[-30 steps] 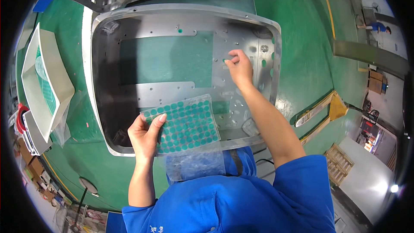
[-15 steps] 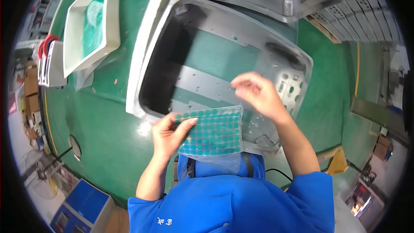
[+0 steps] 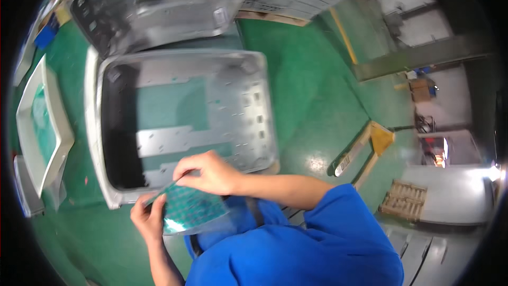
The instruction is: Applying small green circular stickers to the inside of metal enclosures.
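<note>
Right hand (image 3: 212, 172) is coming to the sheet (image 3: 194, 207) left hand (image 3: 148, 217) is pinching, its own grip unclear, seemingly peeling; next needing careful lifting.

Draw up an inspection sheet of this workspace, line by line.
Surface: green floor, glossy, with a bright reflection right of the metal case.
Job's things: sheet of green dots, tilted, in front of the open metal case.
Clutter: small reddish scrap on the floor, between the case and the white tray.
Hands: left hand grips the sheet's left edge; right hand is at its upper edge, grip too blurred to confirm.
Cables: nothing clearly seen.
Surroundings: another metal shell beyond the case; yellow pallet jack and wooden pallet to the right.
</note>
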A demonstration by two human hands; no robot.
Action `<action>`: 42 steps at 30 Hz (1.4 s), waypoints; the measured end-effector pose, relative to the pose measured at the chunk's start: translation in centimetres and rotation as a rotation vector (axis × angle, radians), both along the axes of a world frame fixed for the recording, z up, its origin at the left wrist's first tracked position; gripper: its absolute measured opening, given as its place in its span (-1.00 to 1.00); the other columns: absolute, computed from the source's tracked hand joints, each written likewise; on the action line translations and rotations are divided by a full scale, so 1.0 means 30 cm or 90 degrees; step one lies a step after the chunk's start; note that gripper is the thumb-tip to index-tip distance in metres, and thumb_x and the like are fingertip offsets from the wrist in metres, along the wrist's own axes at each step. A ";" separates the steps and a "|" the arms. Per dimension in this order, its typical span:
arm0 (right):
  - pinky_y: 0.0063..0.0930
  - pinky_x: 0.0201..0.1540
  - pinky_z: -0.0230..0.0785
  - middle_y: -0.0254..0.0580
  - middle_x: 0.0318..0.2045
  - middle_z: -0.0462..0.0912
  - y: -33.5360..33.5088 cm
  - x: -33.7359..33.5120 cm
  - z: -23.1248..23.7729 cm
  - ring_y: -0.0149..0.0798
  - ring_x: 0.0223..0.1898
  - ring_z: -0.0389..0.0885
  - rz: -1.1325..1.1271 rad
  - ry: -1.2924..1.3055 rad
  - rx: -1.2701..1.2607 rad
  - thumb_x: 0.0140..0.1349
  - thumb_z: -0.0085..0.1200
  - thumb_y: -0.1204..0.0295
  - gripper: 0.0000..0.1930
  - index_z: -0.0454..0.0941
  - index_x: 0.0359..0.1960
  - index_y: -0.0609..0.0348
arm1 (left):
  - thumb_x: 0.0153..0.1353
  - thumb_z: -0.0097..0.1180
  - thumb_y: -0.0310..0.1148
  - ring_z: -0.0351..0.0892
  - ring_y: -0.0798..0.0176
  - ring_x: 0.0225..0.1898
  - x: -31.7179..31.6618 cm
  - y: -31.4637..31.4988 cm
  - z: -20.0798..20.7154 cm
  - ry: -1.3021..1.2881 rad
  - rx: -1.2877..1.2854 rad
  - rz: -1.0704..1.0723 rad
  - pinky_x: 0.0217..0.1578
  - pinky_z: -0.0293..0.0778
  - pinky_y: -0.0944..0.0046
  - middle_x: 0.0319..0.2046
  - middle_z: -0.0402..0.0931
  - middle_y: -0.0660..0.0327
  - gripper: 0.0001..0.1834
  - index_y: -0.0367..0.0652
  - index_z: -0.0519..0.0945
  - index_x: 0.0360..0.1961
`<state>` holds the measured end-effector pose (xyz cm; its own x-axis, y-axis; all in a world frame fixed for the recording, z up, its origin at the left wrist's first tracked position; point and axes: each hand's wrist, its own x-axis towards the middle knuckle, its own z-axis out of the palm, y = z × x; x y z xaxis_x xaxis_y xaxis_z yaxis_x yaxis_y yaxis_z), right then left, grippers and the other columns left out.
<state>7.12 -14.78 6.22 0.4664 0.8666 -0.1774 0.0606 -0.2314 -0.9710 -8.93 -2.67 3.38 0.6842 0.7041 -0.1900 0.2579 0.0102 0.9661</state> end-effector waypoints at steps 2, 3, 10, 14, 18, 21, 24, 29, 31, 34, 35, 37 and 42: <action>-0.41 -0.32 0.34 -0.24 -0.52 0.56 -0.020 -0.039 -0.024 -0.19 -0.43 0.53 -0.058 -0.110 0.059 -0.08 0.10 0.51 -0.92 0.50 -0.49 0.17 | -0.04 0.15 -0.54 0.28 0.54 -0.58 -0.015 -0.002 -0.032 -0.033 -0.003 -0.016 -0.56 0.22 0.55 -0.62 0.41 0.33 -0.91 -0.31 0.48 -0.54; -0.38 -0.34 0.30 -0.30 -0.52 0.55 -0.032 -0.058 -0.041 -0.20 -0.45 0.50 -0.078 -0.208 0.096 -0.08 0.10 0.49 -0.94 0.49 -0.52 0.13 | -0.01 0.13 -0.52 0.25 0.55 -0.57 -0.025 0.002 -0.032 -0.028 -0.017 -0.031 -0.55 0.18 0.56 -0.62 0.39 0.35 -0.90 -0.30 0.46 -0.54; -0.42 -0.36 0.20 -0.34 -0.58 0.51 -0.068 -0.125 -0.017 -0.25 -0.48 0.46 -0.152 -0.259 0.128 -0.07 0.06 0.49 -0.93 0.41 -0.58 0.11 | 0.03 0.14 -0.42 0.20 0.55 -0.61 -0.031 0.011 -0.021 -0.053 -0.022 -0.088 -0.58 0.12 0.57 -0.64 0.35 0.38 -0.84 -0.26 0.44 -0.55; -0.41 -0.38 0.21 -0.34 -0.60 0.49 -0.037 -0.106 -0.039 -0.23 -0.50 0.46 -0.116 -0.276 0.101 -0.08 0.06 0.50 -0.91 0.39 -0.59 0.10 | -0.02 0.16 -0.48 0.23 0.57 -0.62 -0.035 0.016 -0.082 -0.043 -0.035 -0.056 -0.59 0.15 0.57 -0.64 0.37 0.38 -0.88 -0.28 0.47 -0.52; -0.49 -0.18 0.34 -0.22 -0.43 0.55 0.013 -0.072 -0.057 -0.34 -0.32 0.55 -0.086 0.016 0.068 0.00 0.08 0.54 -0.89 0.44 -0.40 0.21 | -0.08 0.22 -0.50 0.28 0.56 -0.65 -0.015 0.049 -0.015 0.068 -0.035 -0.016 -0.67 0.19 0.53 -0.69 0.39 0.37 -0.88 -0.29 0.51 -0.55; -0.50 -0.14 0.35 -0.19 -0.37 0.57 0.016 -0.033 -0.065 -0.37 -0.26 0.53 -0.034 0.027 -0.002 0.04 0.03 0.60 -0.88 0.48 -0.34 0.29 | -0.09 0.25 -0.46 0.29 0.59 -0.66 0.004 0.066 -0.035 0.044 -0.016 -0.070 -0.67 0.20 0.56 -0.72 0.39 0.38 -0.85 -0.28 0.52 -0.56; -0.50 -0.21 0.32 -0.20 -0.40 0.60 0.061 -0.039 -0.078 -0.32 -0.32 0.55 0.001 -0.149 0.021 -0.02 0.07 0.61 -0.88 0.51 -0.39 0.26 | -0.08 0.25 -0.45 0.28 0.60 -0.68 -0.020 0.080 -0.052 0.004 -0.087 -0.036 -0.69 0.19 0.57 -0.73 0.41 0.38 -0.84 -0.28 0.52 -0.58; -0.53 -0.25 0.27 -0.23 -0.44 0.60 0.103 -0.046 -0.103 -0.28 -0.39 0.55 0.057 -0.329 0.082 -0.08 0.08 0.63 -0.89 0.49 -0.48 0.18 | -0.06 0.24 -0.42 0.30 0.61 -0.69 -0.040 0.087 -0.048 0.023 -0.086 -0.032 -0.70 0.18 0.57 -0.74 0.43 0.34 -0.84 -0.27 0.52 -0.59; -0.51 -0.25 0.28 -0.22 -0.44 0.59 0.102 -0.050 -0.122 -0.27 -0.40 0.54 0.071 -0.349 0.082 -0.09 0.07 0.64 -0.89 0.48 -0.49 0.16 | -0.06 0.24 -0.43 0.33 0.59 -0.68 -0.050 0.087 -0.064 0.048 -0.091 -0.034 -0.70 0.20 0.57 -0.73 0.45 0.31 -0.85 -0.27 0.53 -0.59; -0.49 -0.24 0.30 -0.21 -0.45 0.58 0.121 -0.039 -0.129 -0.27 -0.39 0.54 0.070 -0.215 0.009 -0.08 0.07 0.63 -0.88 0.49 -0.45 0.19 | -0.06 0.23 -0.44 0.37 0.56 -0.68 -0.061 0.082 -0.091 0.039 -0.100 -0.013 -0.68 0.23 0.56 -0.72 0.48 0.29 -0.86 -0.28 0.54 -0.58; -0.48 -0.24 0.31 -0.20 -0.44 0.57 0.126 -0.033 -0.129 -0.27 -0.39 0.54 0.088 -0.171 -0.009 -0.08 0.07 0.63 -0.87 0.49 -0.44 0.20 | -0.06 0.23 -0.45 0.38 0.55 -0.68 -0.064 0.079 -0.099 0.028 -0.103 -0.001 -0.68 0.24 0.56 -0.72 0.48 0.29 -0.87 -0.28 0.54 -0.58; -0.48 -0.24 0.33 -0.18 -0.44 0.57 0.133 -0.020 -0.127 -0.28 -0.38 0.54 0.118 -0.089 -0.042 -0.07 0.07 0.62 -0.87 0.50 -0.42 0.23 | -0.07 0.23 -0.47 0.39 0.53 -0.68 -0.058 0.081 -0.115 -0.035 -0.065 0.013 -0.66 0.26 0.56 -0.71 0.49 0.28 -0.89 -0.28 0.55 -0.56; -0.46 -0.27 0.26 -0.23 -0.48 0.57 0.140 -0.023 -0.138 -0.27 -0.41 0.51 0.068 0.093 -0.072 -0.06 0.07 0.57 -0.90 0.52 -0.44 0.19 | -0.08 0.23 -0.52 0.43 0.52 -0.66 -0.049 0.076 -0.090 -0.027 -0.138 0.075 -0.65 0.29 0.56 -0.68 0.52 0.25 -0.90 -0.29 0.56 -0.52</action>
<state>6.44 -10.59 2.08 0.3349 0.8808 -0.3348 -0.0491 -0.3385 -0.9397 -10.40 -0.38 0.68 0.6108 0.7253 -0.3176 0.2016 0.2455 0.9482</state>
